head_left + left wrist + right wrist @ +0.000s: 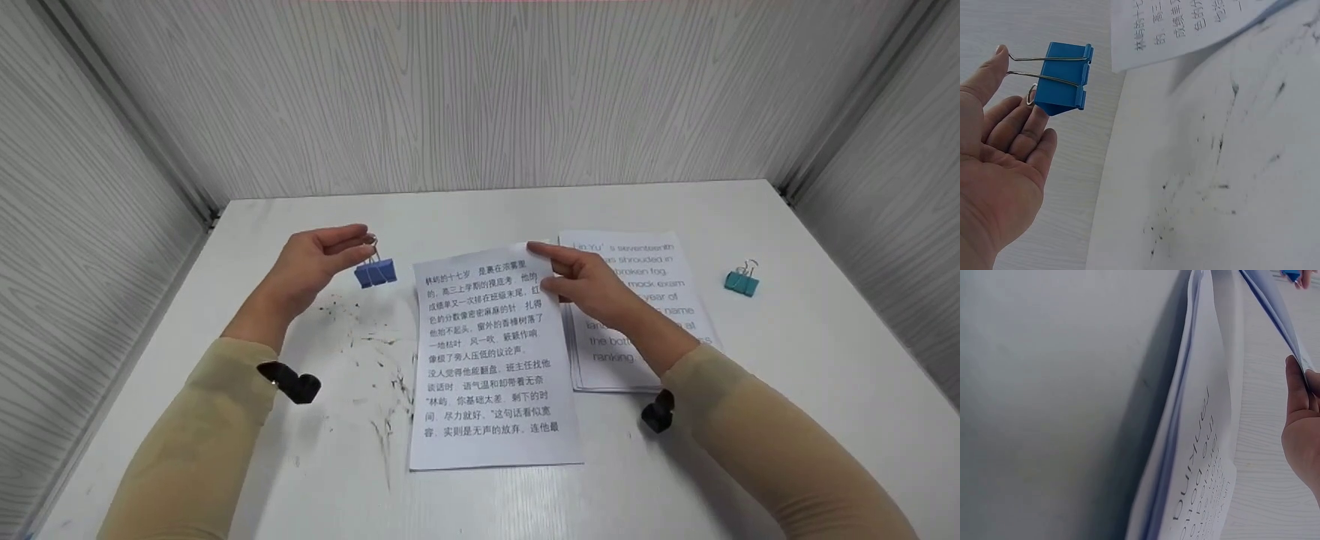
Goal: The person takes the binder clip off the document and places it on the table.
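Observation:
Between thumb and fingers my left hand [319,262] pinches the wire handles of a blue binder clip [375,273], held up left of the papers. The left wrist view shows the clip [1064,79] closely, with the thumb on one handle and the fingers on the other. My right hand [589,285] grips the upper right edge of a few sheets with Chinese print [487,360], whose top is raised. In the right wrist view the sheets' edge [1275,309] runs up from between thumb and fingers.
A stack of English-printed sheets [630,360] lies on the white table [480,502], partly under my right hand and forearm. Farther right is a teal binder clip [742,283]. Dark smudges [382,420] mark the tabletop at left. Wood-grain panels [480,97] enclose the back and sides.

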`<state>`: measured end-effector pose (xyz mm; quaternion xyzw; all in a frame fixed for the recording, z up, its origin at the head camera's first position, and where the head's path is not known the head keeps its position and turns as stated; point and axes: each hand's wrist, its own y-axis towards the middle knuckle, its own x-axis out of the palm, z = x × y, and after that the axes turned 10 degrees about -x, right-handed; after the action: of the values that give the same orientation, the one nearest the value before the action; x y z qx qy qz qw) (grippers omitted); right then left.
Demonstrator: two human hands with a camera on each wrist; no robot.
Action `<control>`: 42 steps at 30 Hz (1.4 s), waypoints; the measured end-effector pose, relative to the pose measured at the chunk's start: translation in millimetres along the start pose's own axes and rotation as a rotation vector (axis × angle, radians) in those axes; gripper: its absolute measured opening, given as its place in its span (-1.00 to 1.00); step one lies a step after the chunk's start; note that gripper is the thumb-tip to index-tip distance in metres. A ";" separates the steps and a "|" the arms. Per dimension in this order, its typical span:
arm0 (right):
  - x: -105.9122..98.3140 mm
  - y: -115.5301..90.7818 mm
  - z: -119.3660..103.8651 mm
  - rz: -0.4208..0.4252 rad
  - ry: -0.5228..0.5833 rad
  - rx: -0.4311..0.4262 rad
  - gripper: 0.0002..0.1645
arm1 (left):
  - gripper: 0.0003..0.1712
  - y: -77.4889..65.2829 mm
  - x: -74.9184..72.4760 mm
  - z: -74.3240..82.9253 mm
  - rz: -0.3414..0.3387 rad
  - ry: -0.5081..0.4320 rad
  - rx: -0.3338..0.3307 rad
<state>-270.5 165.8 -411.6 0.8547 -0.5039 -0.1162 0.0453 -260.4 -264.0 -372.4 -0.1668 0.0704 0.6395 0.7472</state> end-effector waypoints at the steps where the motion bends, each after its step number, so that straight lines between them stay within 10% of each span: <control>1: 0.1 0.7 0.3 0.003 -0.007 0.005 -0.28 | -0.23 -1.4 -4.1 -4.4 -0.001 0.000 -0.013; 18: 0.2 9.2 11.3 0.013 -0.059 0.051 -0.28 | -0.18 -3.5 -27.7 -51.0 -0.056 0.084 -0.131; 42: 2.2 13.2 17.2 0.022 -0.074 0.079 -0.26 | -0.29 6.5 -23.7 -62.7 -0.071 0.067 -0.236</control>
<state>-284.9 158.1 -426.0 0.8455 -0.5186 -0.1271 -0.0058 -264.0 -306.5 -424.5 -0.2770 0.0136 0.6105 0.7419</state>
